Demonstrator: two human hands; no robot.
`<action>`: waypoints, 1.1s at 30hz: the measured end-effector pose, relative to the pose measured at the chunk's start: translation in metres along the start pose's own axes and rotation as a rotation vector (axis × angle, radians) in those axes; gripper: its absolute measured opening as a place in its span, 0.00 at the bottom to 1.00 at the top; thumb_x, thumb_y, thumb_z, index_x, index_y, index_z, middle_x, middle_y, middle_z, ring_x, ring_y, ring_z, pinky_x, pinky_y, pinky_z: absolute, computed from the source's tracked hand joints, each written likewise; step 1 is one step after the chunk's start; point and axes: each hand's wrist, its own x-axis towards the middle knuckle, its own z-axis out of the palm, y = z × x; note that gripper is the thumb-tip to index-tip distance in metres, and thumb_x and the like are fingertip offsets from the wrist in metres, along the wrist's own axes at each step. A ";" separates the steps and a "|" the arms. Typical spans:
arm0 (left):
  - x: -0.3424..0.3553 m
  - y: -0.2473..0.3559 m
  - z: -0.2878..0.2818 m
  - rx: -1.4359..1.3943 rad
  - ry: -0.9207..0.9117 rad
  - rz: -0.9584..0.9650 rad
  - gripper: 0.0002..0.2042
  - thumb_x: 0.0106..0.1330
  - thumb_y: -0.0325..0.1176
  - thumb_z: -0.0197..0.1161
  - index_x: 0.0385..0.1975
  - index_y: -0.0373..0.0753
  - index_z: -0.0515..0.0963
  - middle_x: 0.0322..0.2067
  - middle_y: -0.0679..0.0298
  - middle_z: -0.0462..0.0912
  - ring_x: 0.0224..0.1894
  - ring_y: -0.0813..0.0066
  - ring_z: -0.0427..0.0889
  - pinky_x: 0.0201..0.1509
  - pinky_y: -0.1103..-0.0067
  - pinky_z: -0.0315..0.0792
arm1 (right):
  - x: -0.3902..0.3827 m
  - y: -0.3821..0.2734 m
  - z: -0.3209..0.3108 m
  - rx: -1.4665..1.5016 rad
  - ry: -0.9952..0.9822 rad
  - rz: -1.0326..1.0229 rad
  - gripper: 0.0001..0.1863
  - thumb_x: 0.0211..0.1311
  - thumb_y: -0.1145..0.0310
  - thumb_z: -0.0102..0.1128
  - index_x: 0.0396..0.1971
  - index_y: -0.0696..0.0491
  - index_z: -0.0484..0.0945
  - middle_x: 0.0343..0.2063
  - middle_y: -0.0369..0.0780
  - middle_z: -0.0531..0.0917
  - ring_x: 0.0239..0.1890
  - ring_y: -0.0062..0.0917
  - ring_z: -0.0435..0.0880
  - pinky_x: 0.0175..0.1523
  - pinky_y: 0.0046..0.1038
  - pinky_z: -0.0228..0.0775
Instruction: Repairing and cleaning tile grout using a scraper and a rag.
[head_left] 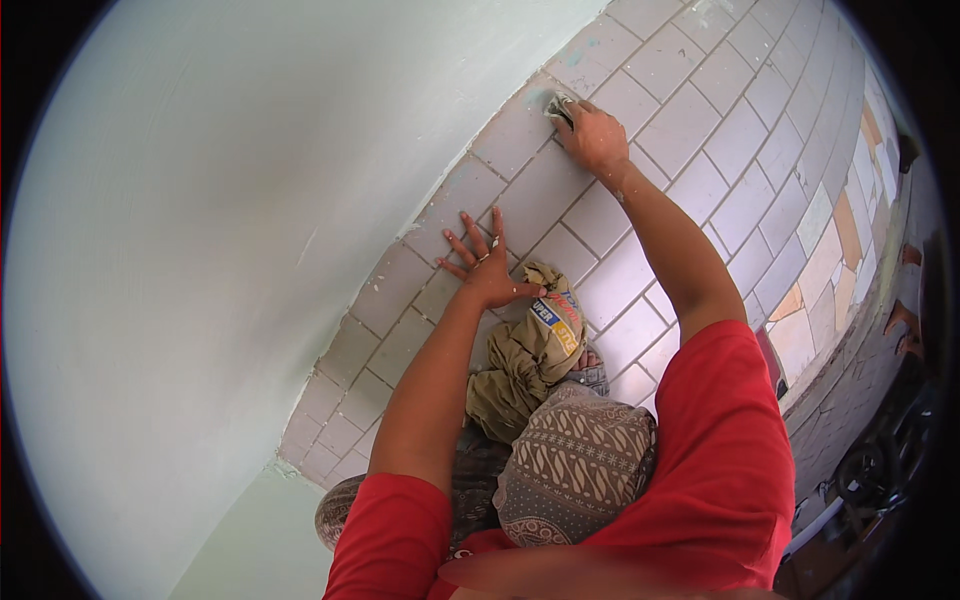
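Note:
My right hand reaches far ahead over the tiled floor, close to the foot of the pale wall. Its fingers are closed round a crumpled greyish rag, pressed on the tile beside a faint bluish smear. Most of the rag is hidden under the hand. My left hand lies nearer to me with fingers spread flat on the tiles, holding nothing. Just beside its thumb, a bunched khaki cloth with a coloured print lies in front of my knee.
The pale green wall rises along the left, meeting the floor in a rough edge. My knee in patterned brown fabric is bent near the bottom. Irregular coloured tile pieces lie at the right, with a dark vehicle and another person's limbs beyond.

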 end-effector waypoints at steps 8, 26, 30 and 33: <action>0.003 -0.001 0.001 -0.005 0.013 0.013 0.84 0.27 0.69 0.82 0.75 0.58 0.14 0.71 0.37 0.05 0.70 0.25 0.03 0.64 0.27 0.18 | 0.006 0.006 -0.001 0.053 0.063 0.072 0.18 0.70 0.56 0.55 0.51 0.52 0.80 0.50 0.47 0.84 0.47 0.48 0.85 0.52 0.47 0.78; -0.007 -0.008 0.013 -0.016 0.090 -0.003 0.82 0.30 0.70 0.81 0.76 0.58 0.17 0.73 0.41 0.07 0.71 0.29 0.04 0.65 0.30 0.15 | 0.012 -0.012 0.006 0.004 0.009 -0.123 0.18 0.71 0.55 0.54 0.48 0.54 0.80 0.49 0.47 0.85 0.46 0.48 0.86 0.49 0.48 0.79; -0.024 -0.016 0.042 -0.090 0.158 0.146 0.74 0.35 0.76 0.74 0.79 0.60 0.29 0.77 0.47 0.15 0.74 0.34 0.07 0.67 0.32 0.13 | 0.030 0.014 -0.012 -0.021 0.019 0.091 0.20 0.72 0.55 0.53 0.52 0.55 0.77 0.47 0.51 0.84 0.47 0.51 0.85 0.50 0.48 0.79; -0.058 -0.024 0.069 -0.034 0.053 0.195 0.70 0.36 0.76 0.73 0.80 0.61 0.37 0.78 0.49 0.18 0.75 0.35 0.08 0.67 0.33 0.13 | 0.012 0.006 -0.004 -0.036 -0.134 0.107 0.21 0.72 0.55 0.54 0.55 0.55 0.75 0.48 0.55 0.83 0.46 0.54 0.84 0.51 0.49 0.78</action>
